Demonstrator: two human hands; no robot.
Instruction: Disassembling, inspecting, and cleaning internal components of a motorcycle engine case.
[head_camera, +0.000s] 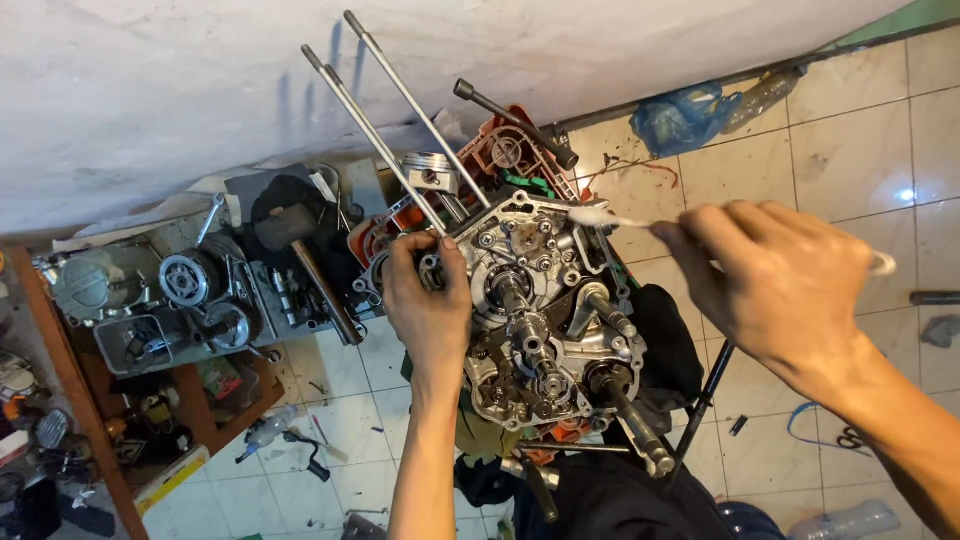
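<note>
Head view is looking down on an open engine case (545, 320), sitting on a red crate (510, 150) above the tiled floor (850, 150). The left hand (430, 300) is gripping the case's left edge, fingers curled shut around it near the base of two long studs (385, 120). The right hand (780, 285) is closing thumb and fingers on a thin white swab (600, 216), its tip touching the case's upper right rim. The case is looking heavy, rigid metal, probably oily and slick, with exposed gears and shafts (620, 400) that are best left alone; the outer rim, where the left hand is, seems the safest hold. The swab is appearing light and bendy, so a gentle pinch near its far end should suit. A piston (430, 172) is resting behind the studs, apart from both hands.
</note>
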